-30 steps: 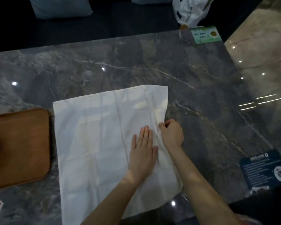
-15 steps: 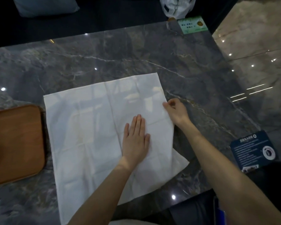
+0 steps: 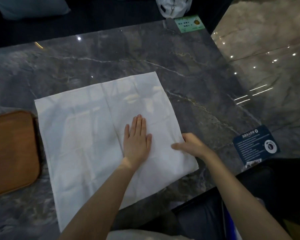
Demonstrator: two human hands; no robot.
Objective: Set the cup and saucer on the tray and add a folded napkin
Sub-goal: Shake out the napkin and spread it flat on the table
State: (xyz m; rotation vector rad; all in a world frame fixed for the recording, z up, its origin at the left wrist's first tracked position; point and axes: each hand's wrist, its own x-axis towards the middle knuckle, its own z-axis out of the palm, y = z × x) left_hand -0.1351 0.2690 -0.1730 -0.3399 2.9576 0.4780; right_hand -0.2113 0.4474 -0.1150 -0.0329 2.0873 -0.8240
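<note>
A white cloth napkin (image 3: 87,139) lies spread open and nearly flat on the dark marble table (image 3: 189,80). My left hand (image 3: 137,137) presses flat on its right half, fingers straight and together. My right hand (image 3: 192,146) is at the napkin's right edge, thumb lying over the cloth and fingers curled at the hem, gripping it. A brown wooden tray (image 3: 12,153) sits at the left edge of the view, just left of the napkin. No cup or saucer is in view.
A dark blue printed card (image 3: 256,146) lies near the table's front right corner. A green card (image 3: 189,23) and a white plastic bag (image 3: 173,6) are at the far edge. A bluish cushion (image 3: 29,6) sits beyond the table. Glossy floor (image 3: 266,49) lies to the right.
My right hand has slid down the napkin's right edge toward me, and the raised fold there now lies flatter. My left hand stays pressed on the cloth.
</note>
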